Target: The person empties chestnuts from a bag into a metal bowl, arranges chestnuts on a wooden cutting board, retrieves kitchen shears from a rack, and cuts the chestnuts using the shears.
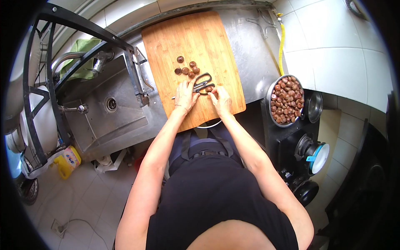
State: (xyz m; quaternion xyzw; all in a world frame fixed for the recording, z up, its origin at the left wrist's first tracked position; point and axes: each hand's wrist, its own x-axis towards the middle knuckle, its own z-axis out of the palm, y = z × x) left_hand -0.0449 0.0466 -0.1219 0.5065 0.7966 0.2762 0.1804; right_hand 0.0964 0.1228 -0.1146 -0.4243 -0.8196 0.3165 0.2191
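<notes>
On the wooden cutting board [193, 37] lies a pair of scissors [203, 78] with black handles. My left hand [185, 96] is closed over their blade end, and a blade tip shows past its left side. At the lower handle loop, a brown chestnut [209, 88] meets the fingertips of my right hand [222, 101], whose thumb and fingers are drawn together in a pinch. Several more chestnuts [185, 71] sit loose on the board just beyond my left hand.
A round metal bowl full of chestnuts [286, 100] stands at the right, by the black stove [271, 141]. To the left are a steel sink [93, 121] and a black rack frame [83, 58]. A yellow bottle [66, 162] is on the floor.
</notes>
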